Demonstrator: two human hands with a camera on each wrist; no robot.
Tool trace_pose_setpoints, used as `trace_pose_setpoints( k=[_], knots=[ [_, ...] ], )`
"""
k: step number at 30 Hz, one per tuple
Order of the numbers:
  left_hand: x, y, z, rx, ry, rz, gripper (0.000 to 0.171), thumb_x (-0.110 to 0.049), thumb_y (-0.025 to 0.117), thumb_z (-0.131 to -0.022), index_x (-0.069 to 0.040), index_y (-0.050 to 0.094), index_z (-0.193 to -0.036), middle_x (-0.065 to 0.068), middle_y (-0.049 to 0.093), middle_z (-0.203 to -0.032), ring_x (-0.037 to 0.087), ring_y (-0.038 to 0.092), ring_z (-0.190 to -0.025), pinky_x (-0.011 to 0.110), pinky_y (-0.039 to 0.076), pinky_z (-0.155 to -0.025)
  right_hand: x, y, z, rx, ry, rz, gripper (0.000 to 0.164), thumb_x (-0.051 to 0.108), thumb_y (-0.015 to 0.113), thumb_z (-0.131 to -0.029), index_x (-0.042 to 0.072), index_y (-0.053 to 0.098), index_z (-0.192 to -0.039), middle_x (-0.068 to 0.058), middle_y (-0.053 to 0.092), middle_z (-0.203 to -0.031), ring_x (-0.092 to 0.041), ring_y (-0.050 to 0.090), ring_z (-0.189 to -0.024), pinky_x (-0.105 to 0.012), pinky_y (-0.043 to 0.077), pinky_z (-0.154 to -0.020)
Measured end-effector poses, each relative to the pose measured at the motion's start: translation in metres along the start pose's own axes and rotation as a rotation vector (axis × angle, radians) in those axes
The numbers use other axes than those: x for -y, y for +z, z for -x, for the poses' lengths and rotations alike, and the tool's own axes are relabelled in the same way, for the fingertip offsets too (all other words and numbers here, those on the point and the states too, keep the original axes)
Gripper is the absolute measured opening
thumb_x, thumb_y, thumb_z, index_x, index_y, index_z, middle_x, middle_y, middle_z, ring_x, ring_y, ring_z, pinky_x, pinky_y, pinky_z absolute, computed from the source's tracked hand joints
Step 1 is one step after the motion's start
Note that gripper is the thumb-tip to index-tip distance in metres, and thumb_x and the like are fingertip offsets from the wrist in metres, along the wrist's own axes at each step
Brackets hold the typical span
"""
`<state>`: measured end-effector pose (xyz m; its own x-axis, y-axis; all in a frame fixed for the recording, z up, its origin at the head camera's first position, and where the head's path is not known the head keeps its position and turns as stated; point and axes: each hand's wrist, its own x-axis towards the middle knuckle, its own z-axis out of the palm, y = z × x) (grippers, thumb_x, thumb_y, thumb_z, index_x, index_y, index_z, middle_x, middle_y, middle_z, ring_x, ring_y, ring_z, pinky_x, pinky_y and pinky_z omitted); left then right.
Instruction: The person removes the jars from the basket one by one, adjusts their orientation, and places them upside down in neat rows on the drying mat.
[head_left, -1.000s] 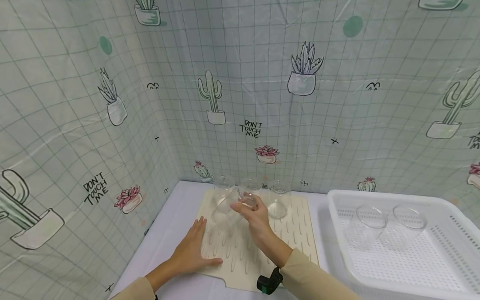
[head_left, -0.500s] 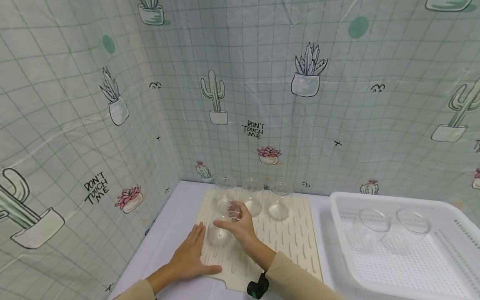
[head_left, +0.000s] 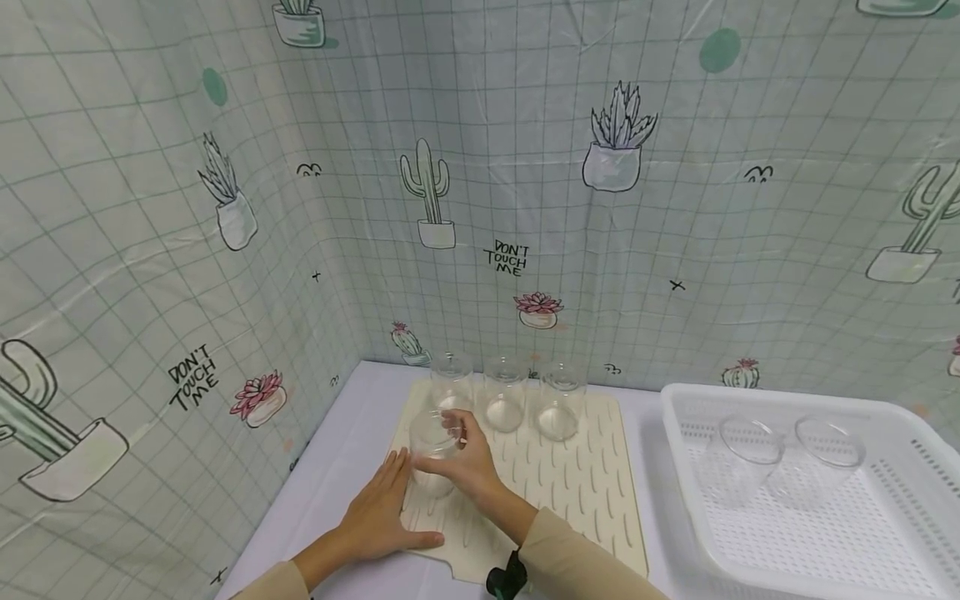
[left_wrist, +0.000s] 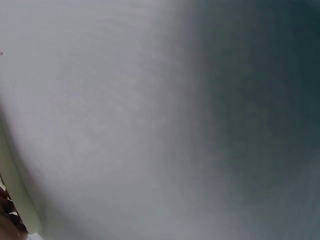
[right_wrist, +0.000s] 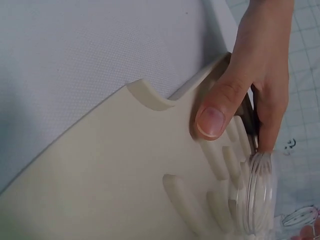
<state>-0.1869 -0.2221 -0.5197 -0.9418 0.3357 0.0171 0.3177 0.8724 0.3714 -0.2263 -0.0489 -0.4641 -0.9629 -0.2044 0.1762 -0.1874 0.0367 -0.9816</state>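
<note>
My right hand (head_left: pixel 474 467) grips a clear glass (head_left: pixel 431 442) upright over the left part of a cream ridged mat (head_left: pixel 562 492). Whether its base touches the mat is hard to tell. In the right wrist view that glass (right_wrist: pixel 260 200) appears at the lower right, close to the left hand. Fingers extended, my left hand (head_left: pixel 375 512) rests on the mat's left edge, its thumb (right_wrist: pixel 212 122) on the surface. Behind the held glass, a left glass (head_left: pixel 452 385), a middle glass (head_left: pixel 504 404) and a right glass (head_left: pixel 557 408) stand in a row.
To the right stands a white perforated basket (head_left: pixel 780 395), holding one clear glass (head_left: pixel 738 462) and another clear glass (head_left: pixel 817 467). A patterned cactus curtain (head_left: pixel 465 200) hangs along the back and left. White cloth (head_left: pixel 337 442) covers the table around the mat.
My right hand has carried its glass leftward and nearer to me, from the back row to in front of the left glass. The left hand has stayed on the mat's edge.
</note>
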Motion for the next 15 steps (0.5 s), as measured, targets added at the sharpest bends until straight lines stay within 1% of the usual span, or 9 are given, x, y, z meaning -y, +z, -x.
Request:
trace_pose_setpoints(
  k=[4,6,10,15],
  knots=[
    [0.000,-0.001,0.000,0.009,-0.004,-0.009,0.122,-0.079,0.054,-0.065,0.003,0.013,-0.145,0.017,0.007,-0.151,0.032,0.004,-0.139,0.048,0.015,-0.109,-0.017,0.004,-0.007,0.018,-0.024,0.064,0.074,0.014,0.085,-0.064,0.008,0.046,-0.126,-0.009,0.049,-0.121,-0.029,0.044,-0.112,-0.046,0.036,-0.094],
    [0.000,-0.002,0.000,0.017,-0.010,-0.015,0.122,-0.080,0.053,-0.065,0.003,0.013,-0.145,0.016,0.006,-0.152,0.031,0.003,-0.139,0.048,0.016,-0.109,-0.022,0.005,-0.009,0.023,-0.030,0.091,0.076,0.018,0.086,-0.063,0.008,0.045,-0.127,-0.008,0.049,-0.123,-0.028,0.044,-0.113,-0.044,0.037,-0.093],
    [0.000,-0.002,-0.001,0.027,-0.016,-0.012,0.121,-0.080,0.053,-0.065,0.003,0.016,-0.145,0.018,0.007,-0.151,0.032,0.003,-0.139,0.049,0.017,-0.108,-0.023,0.007,-0.009,0.019,-0.024,0.120,0.079,0.022,0.087,-0.061,0.009,0.045,-0.127,-0.009,0.049,-0.125,-0.029,0.043,-0.112,-0.042,0.038,-0.092],
    [-0.001,-0.002,0.000,0.054,-0.026,-0.009,0.120,-0.079,0.054,-0.065,0.006,0.020,-0.143,0.021,0.007,-0.150,0.032,0.002,-0.139,0.049,0.016,-0.108,-0.021,0.008,-0.007,0.019,0.002,0.161,0.079,0.023,0.087,-0.060,0.012,0.045,-0.126,-0.003,0.049,-0.122,-0.023,0.044,-0.109,-0.042,0.040,-0.090]
  ],
)
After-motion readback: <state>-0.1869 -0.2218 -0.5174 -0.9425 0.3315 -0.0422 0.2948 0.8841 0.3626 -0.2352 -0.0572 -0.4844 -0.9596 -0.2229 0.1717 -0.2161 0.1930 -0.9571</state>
